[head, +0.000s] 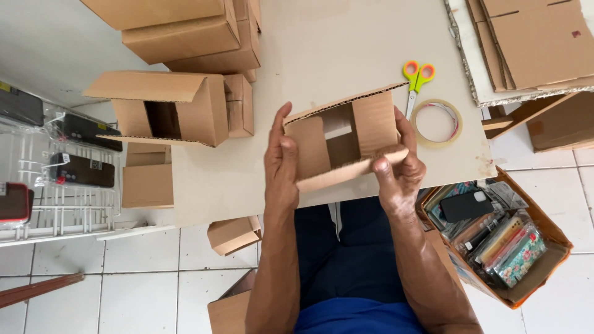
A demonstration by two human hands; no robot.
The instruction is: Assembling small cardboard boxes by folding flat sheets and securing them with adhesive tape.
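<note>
A small brown cardboard box [346, 139] with its flaps open is held over the front edge of a beige table [322, 49]. My left hand [281, 164] grips its left side, fingers up along the wall. My right hand [399, 164] holds the right side, thumb pressing on the near flap. The inside of the box looks empty.
Orange-handled scissors [416, 80] and a roll of clear tape [436, 122] lie right of the box. Several folded boxes [185, 105] stand at the table's left and rear, flat cardboard [532, 43] at the back right. An open carton of phone cases [501, 241] sits on the floor right; a white wire rack [55, 179] left.
</note>
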